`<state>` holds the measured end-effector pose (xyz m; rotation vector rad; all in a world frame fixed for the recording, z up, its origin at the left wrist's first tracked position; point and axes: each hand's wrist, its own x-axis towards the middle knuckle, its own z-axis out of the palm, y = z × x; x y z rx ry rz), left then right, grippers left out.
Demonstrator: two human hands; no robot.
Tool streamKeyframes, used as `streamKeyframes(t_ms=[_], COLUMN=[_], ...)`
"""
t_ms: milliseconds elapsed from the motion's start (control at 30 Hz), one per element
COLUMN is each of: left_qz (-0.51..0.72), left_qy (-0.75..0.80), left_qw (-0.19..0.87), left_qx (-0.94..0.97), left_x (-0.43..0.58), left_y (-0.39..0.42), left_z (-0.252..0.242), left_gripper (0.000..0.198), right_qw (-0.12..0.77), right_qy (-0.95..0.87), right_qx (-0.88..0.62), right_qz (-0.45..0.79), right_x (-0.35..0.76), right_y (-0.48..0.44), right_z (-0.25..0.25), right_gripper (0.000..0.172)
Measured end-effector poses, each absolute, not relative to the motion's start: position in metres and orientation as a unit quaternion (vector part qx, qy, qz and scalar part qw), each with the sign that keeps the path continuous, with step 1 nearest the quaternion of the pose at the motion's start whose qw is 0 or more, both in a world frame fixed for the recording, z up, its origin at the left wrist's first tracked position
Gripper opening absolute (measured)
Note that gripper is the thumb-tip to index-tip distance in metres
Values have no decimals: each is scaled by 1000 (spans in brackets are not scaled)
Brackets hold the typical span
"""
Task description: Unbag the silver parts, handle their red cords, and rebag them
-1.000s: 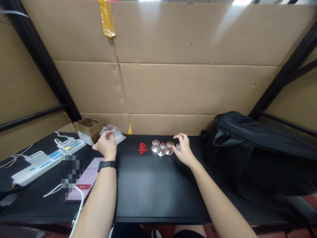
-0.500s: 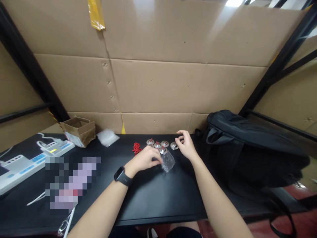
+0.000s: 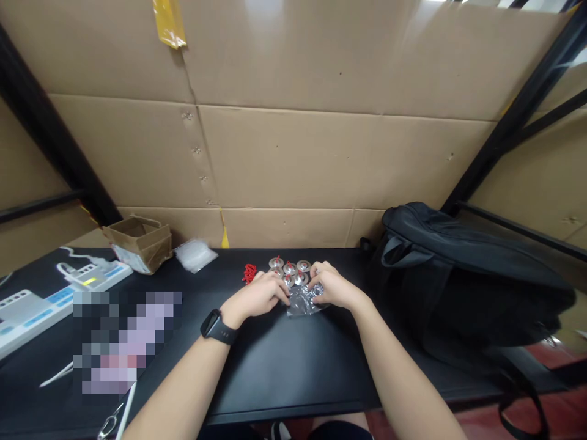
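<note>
Both hands meet at the back middle of the black table (image 3: 293,360). My left hand (image 3: 259,296), with a black watch on its wrist, pinches the left side of a small clear plastic bag (image 3: 300,304). My right hand (image 3: 332,287) grips the bag's right side with curled fingers. Just behind the hands lies a cluster of several small silver metal discs with red centres (image 3: 288,269). A little heap of red cords (image 3: 249,273) lies to the left of the discs.
A large black backpack (image 3: 458,275) fills the table's right side. At the back left are an open cardboard box (image 3: 140,241) and a stack of clear bags (image 3: 196,255). White power strips (image 3: 55,290) and cables lie far left. Cardboard walls close off the back.
My left hand carried a clear bag from the stack at the back left to the table's middle. My right hand came off the discs and took the bag's other side.
</note>
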<state>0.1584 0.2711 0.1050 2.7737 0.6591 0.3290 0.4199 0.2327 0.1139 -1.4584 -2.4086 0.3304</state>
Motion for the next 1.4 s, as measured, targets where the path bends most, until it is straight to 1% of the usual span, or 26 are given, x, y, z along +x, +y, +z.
streamKeyframes(t_ms=[67, 133, 167, 200, 300, 467, 500, 600, 633, 767, 833, 933, 1000, 1067, 1100, 1200, 1300, 1400], left_qz=[106, 103, 102, 100, 88, 78, 75, 72, 73, 85, 109, 188, 223, 221, 212, 199, 228, 277], left_qy=[233, 241, 246, 253, 270, 283, 278, 266, 266, 265, 271, 356, 423, 452, 456, 467, 473, 460], left_qw=[137, 136, 134, 132, 126, 131, 138, 157, 159, 156, 146, 90, 38, 2, -8, -22, -15, 28], left_qx=[957, 955, 954, 953, 951, 947, 948, 948, 948, 948, 945, 911, 877, 864, 864, 861, 851, 843], left_x=[158, 157, 156, 156, 152, 146, 146, 146, 147, 149, 149, 151, 154, 160, 163, 170, 169, 160], left_y=[271, 271, 270, 270, 269, 270, 270, 271, 271, 273, 274, 275, 276, 278, 278, 281, 285, 288], left_z=[105, 105, 106, 107, 111, 117, 117, 114, 113, 111, 112, 112, 109, 104, 102, 98, 101, 106], left_gripper=[42, 45, 47, 48, 51, 56, 56, 53, 52, 46, 39, 27, 28, 30, 27, 16, 20, 23], right_qw=[152, 150, 144, 136, 112, 101, 100, 98, 96, 97, 109, 140, 168, 196, 207, 229, 236, 236], right_qy=[-848, -858, -863, -869, -881, -869, -868, -876, -877, -868, -866, -870, -873, -876, -876, -869, -844, -829], right_qx=[-486, -454, -438, -425, -417, -461, -464, -455, -454, -479, -483, -466, -447, -425, -415, -410, -450, -468], right_qz=[145, 190, 207, 215, 191, 148, 142, 127, 122, 86, 72, 79, 96, 119, 131, 156, 170, 195], right_x=[418, 413, 410, 407, 398, 389, 387, 383, 382, 380, 381, 383, 384, 386, 386, 387, 389, 390], right_y=[232, 230, 228, 227, 223, 219, 219, 218, 218, 218, 219, 220, 221, 221, 221, 220, 218, 217], right_z=[113, 113, 114, 115, 116, 115, 115, 116, 116, 112, 110, 110, 112, 116, 118, 123, 126, 125], right_gripper=[40, 59, 65, 67, 60, 31, 30, 38, 37, 17, 11, 10, 11, 14, 15, 17, 15, 15])
